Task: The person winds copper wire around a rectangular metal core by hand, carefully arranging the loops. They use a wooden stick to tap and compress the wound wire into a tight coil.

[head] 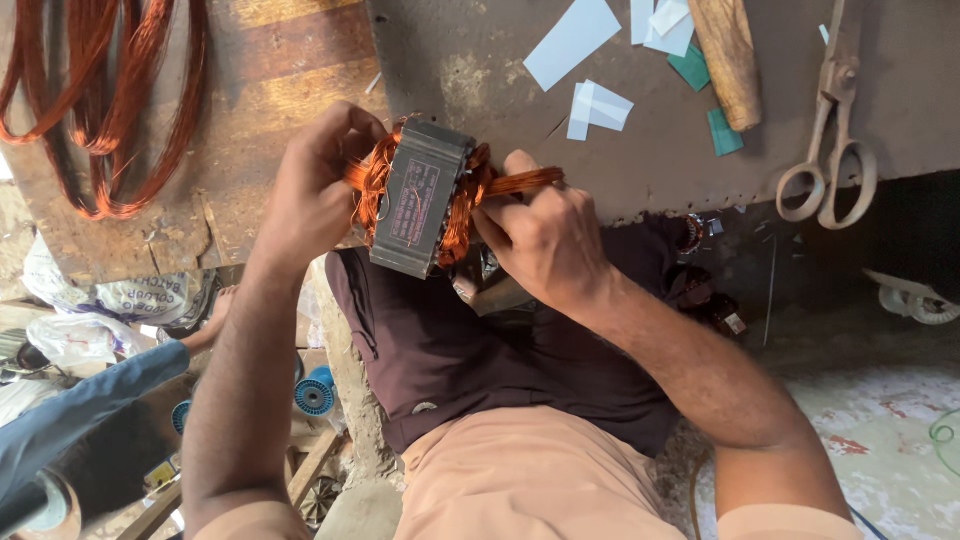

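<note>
A grey metal motor stator (418, 208) with copper wire windings bulging out of both ends is held in front of my body, at the edge of the workbench. My left hand (318, 190) grips its left side, fingers curled over the copper coil there. My right hand (545, 240) holds the right side and pinches a bundle of copper wire (525, 181) that sticks out to the right of the stator.
Loops of copper wire (100, 110) lie on the wooden bench at the left. White and green paper slips (598, 105), a wooden handle (728, 60) and metal scissors (832, 150) rest on the dark metal sheet (480, 60). Another person's blue sleeve (80, 410) shows at lower left.
</note>
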